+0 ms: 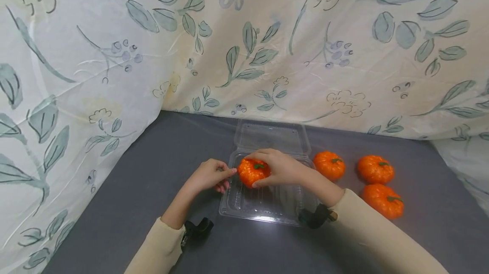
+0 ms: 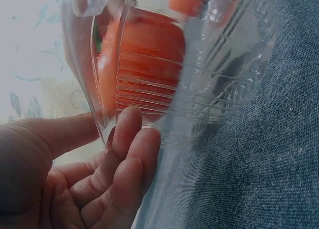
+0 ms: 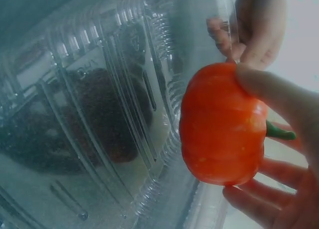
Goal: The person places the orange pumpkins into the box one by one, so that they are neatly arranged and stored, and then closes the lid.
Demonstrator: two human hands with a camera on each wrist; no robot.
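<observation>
Both hands busy: my right hand [image 1: 280, 168] grips orange pumpkin [image 1: 249, 175] at 10 o'clock of clear box [image 1: 263, 202], left hand [image 1: 208, 175] pinches box rim [image 1: 263, 219] at 9. Pumpkin's probably light, stiff, slippery (super shiny), so I'd grab fat sides [image 3: 222, 124], not stem [image 3: 281, 131].

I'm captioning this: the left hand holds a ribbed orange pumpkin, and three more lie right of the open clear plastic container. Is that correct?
Not quite: the head view shows the right hand holding the ribbed orange pumpkin; three more pumpkins lie right of the clear plastic container.
</observation>
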